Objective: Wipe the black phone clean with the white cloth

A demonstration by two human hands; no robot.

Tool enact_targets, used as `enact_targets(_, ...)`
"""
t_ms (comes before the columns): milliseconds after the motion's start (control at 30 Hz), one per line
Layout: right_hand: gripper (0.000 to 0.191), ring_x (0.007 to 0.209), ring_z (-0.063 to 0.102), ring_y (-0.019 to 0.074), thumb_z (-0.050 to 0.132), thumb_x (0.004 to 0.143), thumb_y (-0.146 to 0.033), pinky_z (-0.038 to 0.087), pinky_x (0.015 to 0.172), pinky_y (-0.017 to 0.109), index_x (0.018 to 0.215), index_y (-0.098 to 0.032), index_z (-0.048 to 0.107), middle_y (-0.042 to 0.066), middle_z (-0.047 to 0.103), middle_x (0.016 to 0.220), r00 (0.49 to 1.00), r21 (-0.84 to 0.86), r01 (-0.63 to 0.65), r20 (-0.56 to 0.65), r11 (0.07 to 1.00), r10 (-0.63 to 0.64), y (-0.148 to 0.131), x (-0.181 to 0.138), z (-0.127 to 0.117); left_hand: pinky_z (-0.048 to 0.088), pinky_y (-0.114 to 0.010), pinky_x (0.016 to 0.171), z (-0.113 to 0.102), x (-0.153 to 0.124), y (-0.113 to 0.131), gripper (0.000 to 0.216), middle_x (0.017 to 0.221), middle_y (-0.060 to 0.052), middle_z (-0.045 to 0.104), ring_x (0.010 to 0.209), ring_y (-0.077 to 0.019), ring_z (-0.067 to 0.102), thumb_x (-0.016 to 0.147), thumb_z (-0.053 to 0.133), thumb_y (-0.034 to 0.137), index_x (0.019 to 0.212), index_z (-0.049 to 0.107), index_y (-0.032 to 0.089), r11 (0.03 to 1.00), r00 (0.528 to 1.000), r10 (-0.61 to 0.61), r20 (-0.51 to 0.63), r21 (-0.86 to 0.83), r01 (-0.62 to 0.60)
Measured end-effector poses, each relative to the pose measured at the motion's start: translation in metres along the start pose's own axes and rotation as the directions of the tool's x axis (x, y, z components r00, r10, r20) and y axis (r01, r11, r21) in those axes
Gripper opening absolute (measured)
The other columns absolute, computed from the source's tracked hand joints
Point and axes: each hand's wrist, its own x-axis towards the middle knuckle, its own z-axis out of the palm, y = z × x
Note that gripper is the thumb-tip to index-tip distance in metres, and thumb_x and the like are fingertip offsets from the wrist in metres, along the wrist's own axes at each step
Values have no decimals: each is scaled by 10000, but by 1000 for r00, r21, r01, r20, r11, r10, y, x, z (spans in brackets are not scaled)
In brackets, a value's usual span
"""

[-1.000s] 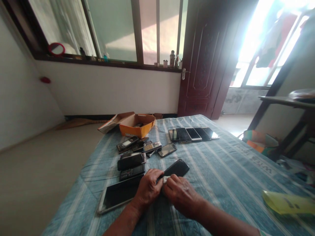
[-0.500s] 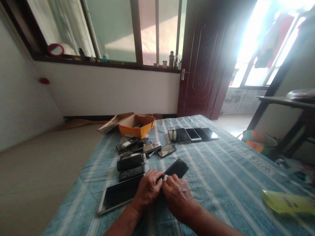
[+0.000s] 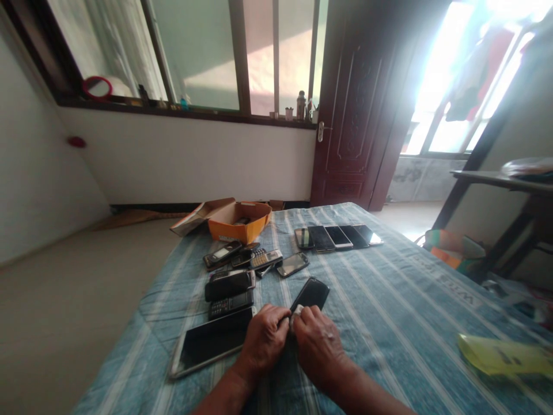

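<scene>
A black smartphone (image 3: pixel 311 294) lies tilted in front of me, its near end hidden by my hands. My left hand (image 3: pixel 266 335) is closed on the phone's near left edge. Bunched in the closed fingers of my right hand (image 3: pixel 318 337) is a small white cloth or tissue (image 3: pixel 297 314), pressed against the phone. Left of my left hand rests a tablet (image 3: pixel 211 342) with a pale frame. Just beyond it are a black keypad phone (image 3: pixel 231 304) and a dark phone in a case (image 3: pixel 228 285).
Several old phones (image 3: pixel 265 259) lie in a pile near an open orange box (image 3: pixel 242 230). A touchscreen phone (image 3: pixel 294 264) sits beside them. A row of smartphones (image 3: pixel 339 237) is at the back right. A yellow packet (image 3: pixel 503 354) lies on the striped cloth (image 3: pixel 397 346) at right.
My right hand has shifted slightly right, showing more of the white cloth. The smartphone has turned a little more upright in view. My left hand keeps its hold.
</scene>
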Motion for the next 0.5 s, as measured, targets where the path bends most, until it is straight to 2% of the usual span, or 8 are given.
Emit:
enact_targets(200, 149, 759, 511, 211, 559, 798, -39, 311, 583, 305, 805, -172, 626, 64, 604, 814, 1000, 17, -25, 5, 1000, 25, 8, -3, 1, 472, -282, 718, -1, -4, 10, 230, 764, -55, 692, 779, -203, 626, 812, 471, 100, 784, 690, 164, 999, 999, -37, 33, -32, 39)
enact_targets(333, 171, 778, 509, 200, 549, 793, -19, 313, 611, 297, 806, -176, 616, 52, 598, 827, 1000, 29, -30, 5, 999, 30, 16, -7, 1, 468, -290, 729, 3, -6, 15, 235, 761, -51, 692, 781, -206, 618, 810, 465, 102, 760, 683, 176, 999, 998, -13, 57, -46, 15)
enact_targets(500, 127, 781, 513, 210, 556, 815, -59, 314, 597, 302, 802, -168, 619, 67, 602, 835, 998, 20, -21, 54, 1000, 20, 14, -1, -4, 469, -289, 712, 3, -7, 19, 222, 766, -44, 698, 775, -206, 613, 826, 471, 142, 763, 679, 189, 995, 998, -33, 54, -93, 37)
